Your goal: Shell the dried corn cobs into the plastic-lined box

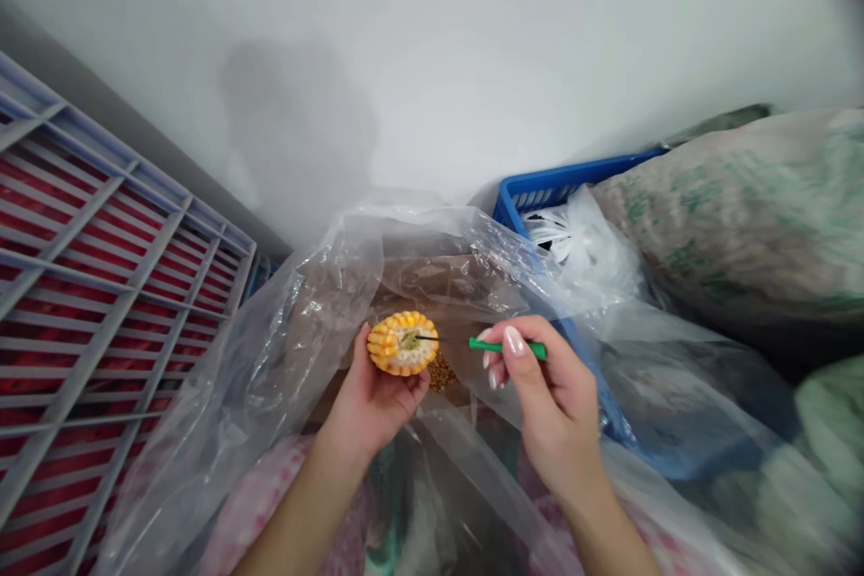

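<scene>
My left hand (378, 400) is closed around an ear of corn (393, 344), its cut or broken end turned up towards me. Yellow kernels ring the pale cob, and greenish bits show at its centre. In my right hand (550, 387) is a screwdriver (506, 346) with a green handle and a thin dark shaft, pinched between thumb and fingers. The shaft points left, and its tip meets the pale middle of the cob. Below the hands, loose kernels (442, 372) lie in a large clear plastic bag (324, 288).
A grey slatted plastic crate (128, 288) with red behind its slats stands at the left. On the right are a blue basket (573, 175), a white plastic bag (587, 238) and a big woven sack (749, 207). A white wall (432, 63) rises ahead.
</scene>
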Available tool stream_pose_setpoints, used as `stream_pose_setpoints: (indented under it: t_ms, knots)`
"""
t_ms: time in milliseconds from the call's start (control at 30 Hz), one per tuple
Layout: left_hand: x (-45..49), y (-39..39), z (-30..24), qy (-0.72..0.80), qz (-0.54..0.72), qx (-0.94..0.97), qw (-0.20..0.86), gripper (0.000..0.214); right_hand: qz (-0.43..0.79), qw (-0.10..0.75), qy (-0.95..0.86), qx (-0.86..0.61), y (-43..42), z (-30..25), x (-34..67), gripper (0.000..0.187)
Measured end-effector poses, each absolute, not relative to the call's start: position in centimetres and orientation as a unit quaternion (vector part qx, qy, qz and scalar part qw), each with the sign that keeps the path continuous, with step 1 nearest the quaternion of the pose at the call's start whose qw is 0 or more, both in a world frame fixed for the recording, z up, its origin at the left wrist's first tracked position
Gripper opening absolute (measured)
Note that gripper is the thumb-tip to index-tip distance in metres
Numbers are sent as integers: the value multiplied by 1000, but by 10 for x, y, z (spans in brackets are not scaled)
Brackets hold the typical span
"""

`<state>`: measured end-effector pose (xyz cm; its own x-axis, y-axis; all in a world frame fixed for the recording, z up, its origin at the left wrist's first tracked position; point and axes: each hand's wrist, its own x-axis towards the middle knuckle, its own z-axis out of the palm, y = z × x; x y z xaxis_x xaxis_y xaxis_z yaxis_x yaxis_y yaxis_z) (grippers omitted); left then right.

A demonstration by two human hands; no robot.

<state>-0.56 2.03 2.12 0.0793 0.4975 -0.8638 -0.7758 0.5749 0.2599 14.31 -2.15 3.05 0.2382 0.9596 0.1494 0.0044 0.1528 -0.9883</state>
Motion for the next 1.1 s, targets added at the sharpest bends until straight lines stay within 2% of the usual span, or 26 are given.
stream_pose_setpoints:
  t_ms: [1100]
  knots:
    - [-3,20,25,528,440,-143,713,35,396,596,-468,-519,-22,31,142,16]
